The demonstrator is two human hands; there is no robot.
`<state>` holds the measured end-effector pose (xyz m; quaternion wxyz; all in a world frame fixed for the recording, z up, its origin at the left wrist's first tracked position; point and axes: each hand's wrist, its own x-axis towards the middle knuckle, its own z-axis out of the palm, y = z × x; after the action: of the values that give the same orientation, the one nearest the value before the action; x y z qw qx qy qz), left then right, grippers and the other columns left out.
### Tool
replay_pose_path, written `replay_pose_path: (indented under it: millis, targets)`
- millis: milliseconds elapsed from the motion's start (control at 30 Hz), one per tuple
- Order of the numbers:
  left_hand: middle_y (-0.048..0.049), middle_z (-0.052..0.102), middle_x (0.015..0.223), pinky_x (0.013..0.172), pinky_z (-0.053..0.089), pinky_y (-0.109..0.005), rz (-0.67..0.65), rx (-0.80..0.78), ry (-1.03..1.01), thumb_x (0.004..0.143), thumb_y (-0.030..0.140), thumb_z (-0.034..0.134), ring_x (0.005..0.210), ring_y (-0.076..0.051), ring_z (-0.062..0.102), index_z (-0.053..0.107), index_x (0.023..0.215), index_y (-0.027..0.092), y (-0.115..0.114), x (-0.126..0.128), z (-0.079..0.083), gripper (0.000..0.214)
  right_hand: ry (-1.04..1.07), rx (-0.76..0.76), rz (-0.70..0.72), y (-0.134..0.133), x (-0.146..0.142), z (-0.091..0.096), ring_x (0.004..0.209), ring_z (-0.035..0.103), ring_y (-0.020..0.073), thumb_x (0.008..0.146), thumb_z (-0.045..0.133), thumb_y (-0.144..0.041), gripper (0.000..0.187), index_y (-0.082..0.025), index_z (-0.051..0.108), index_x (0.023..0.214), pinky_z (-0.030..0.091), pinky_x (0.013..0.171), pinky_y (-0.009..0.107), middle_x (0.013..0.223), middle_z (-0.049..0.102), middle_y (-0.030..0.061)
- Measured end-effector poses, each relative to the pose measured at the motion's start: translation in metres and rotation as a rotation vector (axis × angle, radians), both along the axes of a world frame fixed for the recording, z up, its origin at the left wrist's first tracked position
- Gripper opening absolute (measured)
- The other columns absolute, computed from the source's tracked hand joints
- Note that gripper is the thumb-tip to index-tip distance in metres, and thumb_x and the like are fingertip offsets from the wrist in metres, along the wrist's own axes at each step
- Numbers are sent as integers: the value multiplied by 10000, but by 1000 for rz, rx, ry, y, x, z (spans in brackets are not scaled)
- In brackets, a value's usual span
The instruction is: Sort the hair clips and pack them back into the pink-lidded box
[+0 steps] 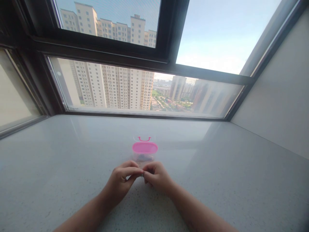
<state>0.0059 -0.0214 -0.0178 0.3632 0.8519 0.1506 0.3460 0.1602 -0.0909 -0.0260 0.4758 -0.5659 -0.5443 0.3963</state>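
My left hand [122, 180] and my right hand [156, 175] meet over a pale stone sill [72, 167], fingertips pinched together. Between them sits a tiny dark thing [142, 175], too small to name. Both hands have curled fingers. Just beyond them stands a small clear box with a pink lid [145, 148]; its pink handle [144, 139] lies at the far side. The box is a short way from my fingertips and neither hand touches it.
A large dark-framed window [154, 64] runs along the back of the sill, with tall buildings outside. A plain wall [277, 96] rises at the right. Another window pane [14, 96] closes the left side.
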Motion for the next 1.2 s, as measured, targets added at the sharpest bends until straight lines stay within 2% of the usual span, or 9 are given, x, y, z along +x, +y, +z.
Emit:
replay_pose_path:
  millis: [300, 533, 700, 900, 1033, 1200]
  targets:
    - [-29, 555, 784, 694, 438, -233, 55, 37, 20, 810, 136, 487, 750, -134, 540, 607, 766, 177, -5, 1, 5, 134, 164, -22, 111, 1, 2, -5, 361, 380, 51, 691, 444, -131, 196, -125, 639, 685, 285, 358, 157, 503, 534, -28]
    - [-15, 561, 765, 660, 424, -228, 151, 68, 63, 762, 69, 483, 726, -135, 524, 570, 743, 180, -2, 1, 3, 142, 120, -6, 114, -1, 0, 0, 371, 383, 42, 694, 460, -114, 240, -132, 676, 795, 275, 359, 150, 547, 545, -26]
    - [-28, 595, 778, 682, 445, -232, 140, 79, 66, 789, 114, 477, 741, -141, 561, 631, 801, 188, 1, 1, 3, 171, 92, -2, 119, 0, 1, -2, 380, 379, 37, 734, 482, -164, 233, -133, 677, 859, 276, 364, 149, 561, 545, -24]
    - [-28, 611, 800, 703, 447, -224, 156, 155, 84, 798, 124, 480, 760, -139, 578, 654, 877, 209, 2, -1, 3, 209, 109, 3, 148, -2, -4, -2, 380, 381, 35, 710, 471, -121, 331, -160, 646, 989, 301, 362, 141, 598, 558, -29]
    - [-23, 609, 790, 690, 440, -220, 187, 177, 97, 784, 105, 471, 753, -141, 574, 643, 838, 203, 1, -2, 3, 206, 70, 4, 150, -4, -9, 3, 369, 380, 33, 720, 446, -111, 384, -173, 619, 1057, 300, 352, 133, 592, 553, -35]
    - [-15, 615, 761, 663, 440, -226, 215, 127, 98, 760, 113, 483, 725, -144, 571, 633, 778, 192, 1, 0, 4, 170, 14, 18, 133, -3, -10, 3, 364, 368, 36, 768, 439, -152, 324, -160, 643, 1020, 289, 356, 141, 557, 544, -27]
